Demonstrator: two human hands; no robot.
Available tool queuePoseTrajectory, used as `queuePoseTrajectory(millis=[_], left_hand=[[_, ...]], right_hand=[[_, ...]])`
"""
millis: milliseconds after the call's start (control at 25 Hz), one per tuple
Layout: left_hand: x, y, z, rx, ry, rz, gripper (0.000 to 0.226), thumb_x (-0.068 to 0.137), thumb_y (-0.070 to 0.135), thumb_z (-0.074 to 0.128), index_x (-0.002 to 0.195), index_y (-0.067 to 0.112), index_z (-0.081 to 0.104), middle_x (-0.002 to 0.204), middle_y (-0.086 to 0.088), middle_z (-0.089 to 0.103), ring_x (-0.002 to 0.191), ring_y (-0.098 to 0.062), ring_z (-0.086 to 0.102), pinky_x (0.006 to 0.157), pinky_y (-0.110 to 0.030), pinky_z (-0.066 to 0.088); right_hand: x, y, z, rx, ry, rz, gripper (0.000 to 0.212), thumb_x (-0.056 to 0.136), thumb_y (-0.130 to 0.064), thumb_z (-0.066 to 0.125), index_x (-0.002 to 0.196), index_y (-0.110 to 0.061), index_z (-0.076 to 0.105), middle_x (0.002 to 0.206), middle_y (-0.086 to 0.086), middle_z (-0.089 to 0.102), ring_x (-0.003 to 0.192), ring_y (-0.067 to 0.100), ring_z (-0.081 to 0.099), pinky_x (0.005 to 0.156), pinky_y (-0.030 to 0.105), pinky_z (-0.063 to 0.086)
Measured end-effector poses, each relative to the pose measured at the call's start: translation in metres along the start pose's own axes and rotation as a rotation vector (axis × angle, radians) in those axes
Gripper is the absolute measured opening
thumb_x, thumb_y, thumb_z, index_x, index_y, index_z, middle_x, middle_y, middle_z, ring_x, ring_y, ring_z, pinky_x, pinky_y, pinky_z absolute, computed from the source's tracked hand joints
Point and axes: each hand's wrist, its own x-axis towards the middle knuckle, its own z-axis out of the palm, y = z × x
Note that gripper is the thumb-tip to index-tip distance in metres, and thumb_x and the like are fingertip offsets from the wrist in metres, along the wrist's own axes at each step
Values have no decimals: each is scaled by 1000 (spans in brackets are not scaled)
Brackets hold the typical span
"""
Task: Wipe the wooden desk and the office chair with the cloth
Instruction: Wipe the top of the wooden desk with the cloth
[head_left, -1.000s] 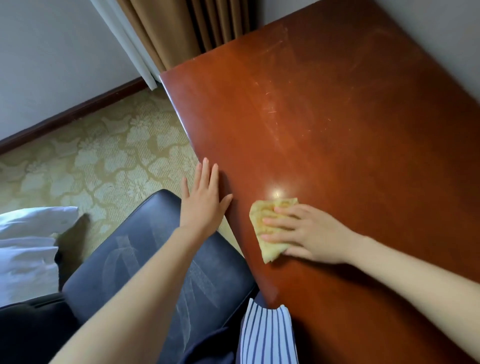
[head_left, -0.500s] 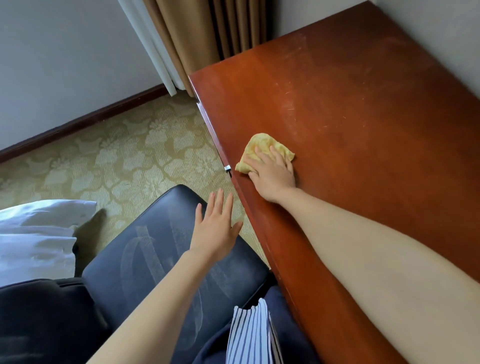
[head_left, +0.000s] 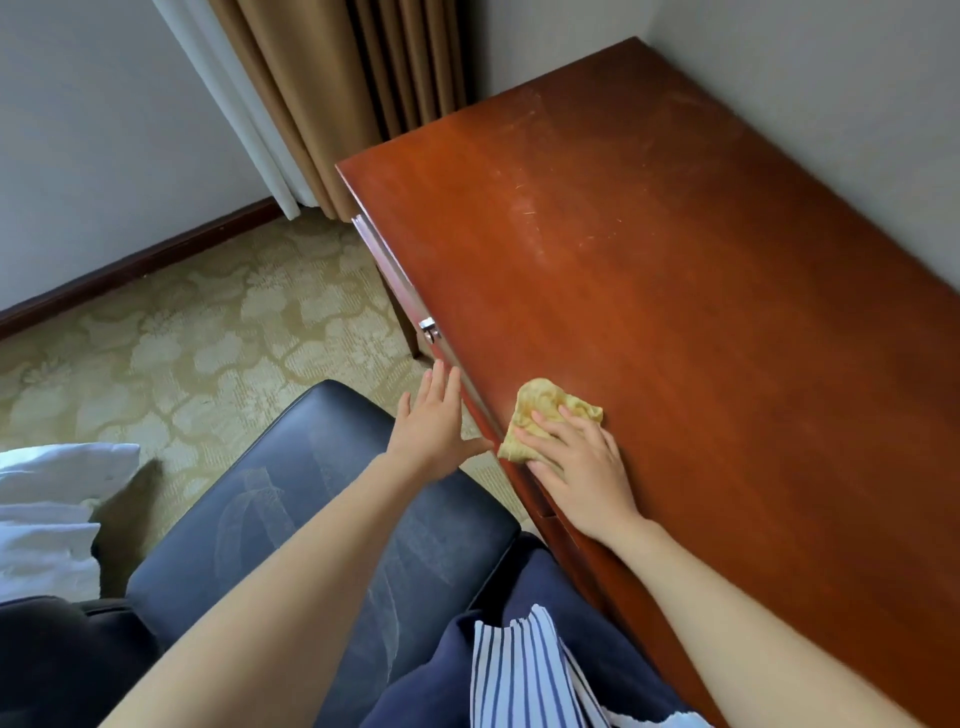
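Cloth – yellow and crumpled – lies on the desk at its left edge, a little below the centre of the frame. The right hand lies flat on top of the cloth with its fingers straight and spread, pressing it to the wood rather than gripping it; the cloth's upper part shows beyond the fingertips. The left hand is spread too and holds nothing. It is just left of the desk edge, above the gap between desk and chair, with its thumb pointing at the edge; whether the thumb touches the wood cannot be told.

The red-brown desk top fills the right half of the frame and shows faint scratches and pale streaks toward its upper end. A metal knob sits on the desk's front face, above the left hand. The chair's dark seat, marked with pale smears, is at lower left – under the left forearm. A tan curtain hangs at the top, patterned carpet covers the floor, and white bedding is at the left edge.
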Motion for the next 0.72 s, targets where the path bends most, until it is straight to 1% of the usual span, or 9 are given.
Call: queuePoseTrajectory(millis=[80,160,240,320,440,520,600,720], left_hand=[[12,12,0,16,-11,10,107,84,55,59,149,9,-12,157,-10,-18,145,-23,-14,117,-47,-1],[23,25,2,43,-19,-4,118,77,61,64,149,8,-13,156,-12,-20,144,-24,-17,116,-48,-4],[36,41,5,76,-23,-25,128,70,68,65,148,7,-15,155,-15,-23,143,-28,-20,114,-50,-5],[49,61,9,101,-27,-37,135,63,74,65,147,7,-17,153,-19,-24,142,-34,-21,114,-51,-5],[63,85,17,76,-50,-76,145,56,79,65,145,7,-23,149,-27,-28,139,-43,-24,114,-52,-5],[68,91,23,101,-50,-101,151,52,80,67,143,6,-27,146,-31,-30,136,-48,-25,113,-54,-5],[69,92,28,131,-26,-103,153,49,81,67,142,4,-28,145,-33,-29,136,-49,-24,113,-54,-5],[70,90,33,146,6,-86,153,48,82,65,142,3,-27,145,-34,-28,136,-50,-23,113,-54,-4]], right_hand=[[-29,6,4,21,33,61,40,94,-34,53,132,-44,49,144,-17,42,138,15,26,112,37,20],[-56,16,7,-14,77,109,41,93,-32,56,133,-42,50,144,-15,43,138,16,29,110,39,24],[-71,33,2,-45,110,155,44,92,-33,59,134,-42,48,144,-14,43,138,16,29,108,38,25],[-71,56,-8,-66,122,226,45,93,-38,55,135,-45,45,147,-16,37,141,15,24,107,37,25],[-57,98,-30,-91,126,376,45,95,-45,43,139,-47,37,152,-16,28,144,14,13,110,41,26],[-37,129,-49,-104,120,456,47,96,-49,37,142,-46,30,155,-15,22,145,15,7,114,41,19],[-8,158,-69,-128,93,509,49,97,-49,34,145,-44,26,157,-12,17,145,18,2,118,39,10],[43,179,-97,-129,15,574,51,99,-47,31,148,-40,19,159,-7,10,145,25,-4,118,39,0]])
